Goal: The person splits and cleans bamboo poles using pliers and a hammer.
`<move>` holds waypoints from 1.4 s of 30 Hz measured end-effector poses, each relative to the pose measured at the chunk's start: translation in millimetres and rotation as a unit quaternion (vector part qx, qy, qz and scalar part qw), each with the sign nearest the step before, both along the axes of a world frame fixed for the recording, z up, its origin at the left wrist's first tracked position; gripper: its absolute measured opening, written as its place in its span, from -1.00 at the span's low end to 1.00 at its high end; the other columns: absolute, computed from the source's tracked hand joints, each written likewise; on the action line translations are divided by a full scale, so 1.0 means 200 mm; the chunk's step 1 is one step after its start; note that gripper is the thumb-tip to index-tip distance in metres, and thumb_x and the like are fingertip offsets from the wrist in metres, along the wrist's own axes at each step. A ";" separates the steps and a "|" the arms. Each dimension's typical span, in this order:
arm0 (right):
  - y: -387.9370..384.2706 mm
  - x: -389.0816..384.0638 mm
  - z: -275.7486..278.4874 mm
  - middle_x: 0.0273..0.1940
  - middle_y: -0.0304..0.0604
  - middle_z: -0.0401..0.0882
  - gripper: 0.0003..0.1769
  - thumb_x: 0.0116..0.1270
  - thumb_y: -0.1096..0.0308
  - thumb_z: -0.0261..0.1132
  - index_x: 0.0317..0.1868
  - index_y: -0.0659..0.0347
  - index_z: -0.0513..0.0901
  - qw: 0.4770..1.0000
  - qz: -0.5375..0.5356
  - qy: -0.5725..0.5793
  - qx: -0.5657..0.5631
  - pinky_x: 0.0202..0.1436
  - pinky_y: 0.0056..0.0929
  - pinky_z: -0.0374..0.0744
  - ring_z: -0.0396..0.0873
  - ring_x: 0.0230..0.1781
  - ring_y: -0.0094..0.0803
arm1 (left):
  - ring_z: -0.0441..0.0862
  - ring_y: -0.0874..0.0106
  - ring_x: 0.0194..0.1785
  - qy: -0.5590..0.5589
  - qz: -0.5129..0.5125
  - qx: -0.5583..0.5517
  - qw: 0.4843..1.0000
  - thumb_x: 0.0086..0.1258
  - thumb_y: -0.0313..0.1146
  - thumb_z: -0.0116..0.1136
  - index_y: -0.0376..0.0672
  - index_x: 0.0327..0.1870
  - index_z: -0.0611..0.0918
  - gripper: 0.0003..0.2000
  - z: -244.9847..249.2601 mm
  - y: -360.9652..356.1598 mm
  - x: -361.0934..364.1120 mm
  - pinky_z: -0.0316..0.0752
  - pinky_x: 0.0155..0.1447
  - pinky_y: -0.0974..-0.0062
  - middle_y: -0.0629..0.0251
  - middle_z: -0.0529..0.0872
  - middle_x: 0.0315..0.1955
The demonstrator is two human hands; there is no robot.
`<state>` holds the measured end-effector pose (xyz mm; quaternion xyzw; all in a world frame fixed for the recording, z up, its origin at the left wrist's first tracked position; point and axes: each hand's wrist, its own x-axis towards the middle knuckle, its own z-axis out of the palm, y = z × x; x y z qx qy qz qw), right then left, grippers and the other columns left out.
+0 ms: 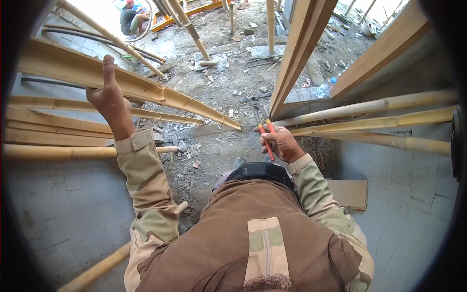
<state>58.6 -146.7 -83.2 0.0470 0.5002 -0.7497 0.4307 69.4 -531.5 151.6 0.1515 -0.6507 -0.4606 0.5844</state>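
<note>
My left hand (pixel 109 100) is closed around the edge of a long split bamboo pole (pixel 160 92), its thumb pointing up along the hollow side and its fingers partly hidden. The pole slants from the upper left down to the ground near the middle, with a thin nail (pixel 190 100) sticking out of it. In my right hand (pixel 283 144) are pincers (pixel 262 127) with red and yellow handles, their dark jaws pointing away from me. The pincers' head is beside the foot of an upright timber post (pixel 301 48), apart from the bamboo's lower end.
More bamboo poles (pixel 360 109) and timber lie along both block walls (pixel 73 194). A plastic bottle (pixel 327 87) rests on a ledge at right. Rubble (pixel 194 146) covers the ground. Upright bamboo props (pixel 271 27) stand ahead; a person (pixel 130 19) sits at the far left.
</note>
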 end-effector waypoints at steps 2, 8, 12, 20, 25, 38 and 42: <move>-0.05 -0.05 0.06 -0.35 -0.15 0.61 -0.67 0.44 0.44 0.27 0.15 0.35 0.51 0.993 0.033 -0.058 -0.097 -0.43 -0.41 0.65 0.61 -0.50 -0.41 | 0.74 0.36 -0.11 -0.040 -0.088 0.026 0.995 0.39 -0.41 0.43 -0.48 0.23 0.53 -0.52 -0.02 0.01 0.07 0.67 0.00 0.37 0.09 0.71 -0.03; -0.26 -0.13 0.02 -0.40 -0.15 0.60 -0.65 0.42 0.39 0.22 0.17 0.28 0.49 0.987 0.142 -0.060 -0.055 -0.55 -0.38 0.57 0.59 -0.57 -0.38 | 0.69 0.29 -0.16 -0.021 -0.084 0.018 0.996 0.50 -0.39 0.18 -0.44 0.09 0.49 -0.69 -0.06 0.34 0.31 0.68 -0.01 0.31 0.12 0.65 -0.27; -0.44 -0.07 -0.10 -0.43 0.12 0.62 -0.53 0.24 0.35 0.22 0.16 0.35 0.51 0.909 0.214 0.300 0.196 -0.43 -0.19 0.59 0.68 -0.47 -0.16 | 0.55 0.34 -0.29 0.048 -0.099 -0.024 0.994 0.46 -0.24 0.11 -0.34 0.11 0.48 -0.63 -0.15 0.41 0.47 0.52 -0.12 0.32 0.15 0.59 -0.31; -0.57 0.09 -0.19 -0.24 0.32 0.65 -0.54 0.25 0.33 0.23 0.14 0.37 0.55 0.848 0.169 0.496 0.076 -0.08 0.00 0.60 0.68 -0.24 0.18 | 0.45 0.36 -0.23 0.056 -0.162 0.049 0.984 0.34 -0.17 0.11 -0.17 0.12 0.50 -0.60 -0.23 0.34 0.77 0.34 -0.01 0.30 0.23 0.51 -0.30; -0.65 0.02 -0.15 -0.40 0.23 0.60 -0.60 0.27 0.34 0.21 0.09 0.34 0.56 0.901 0.071 0.395 0.164 -0.27 0.03 0.56 0.65 -0.41 0.12 | 0.44 0.36 -0.23 0.054 -0.169 0.049 0.983 0.33 -0.16 0.10 -0.15 0.12 0.50 -0.60 -0.26 0.30 0.87 0.34 -0.01 0.29 0.23 0.50 -0.30; -0.76 0.23 -0.28 -0.35 0.35 0.58 -0.66 0.38 0.39 0.15 0.11 0.29 0.39 0.878 0.025 0.439 0.190 -0.26 0.17 0.49 0.61 -0.31 0.35 | 0.45 0.35 -0.23 0.064 -0.147 0.043 0.986 0.32 -0.20 0.10 -0.16 0.13 0.47 -0.60 -0.25 0.31 0.81 0.34 -0.02 0.27 0.22 0.50 -0.31; -0.70 0.32 -0.33 -0.34 0.40 0.58 -0.68 0.35 0.42 0.17 0.08 0.28 0.39 0.851 0.239 0.446 0.141 -0.21 0.28 0.46 0.60 -0.27 0.44 | 0.45 0.36 -0.24 0.054 -0.107 0.051 0.991 0.30 -0.19 0.10 -0.16 0.13 0.47 -0.59 -0.25 0.29 0.80 0.34 -0.01 0.29 0.22 0.50 -0.30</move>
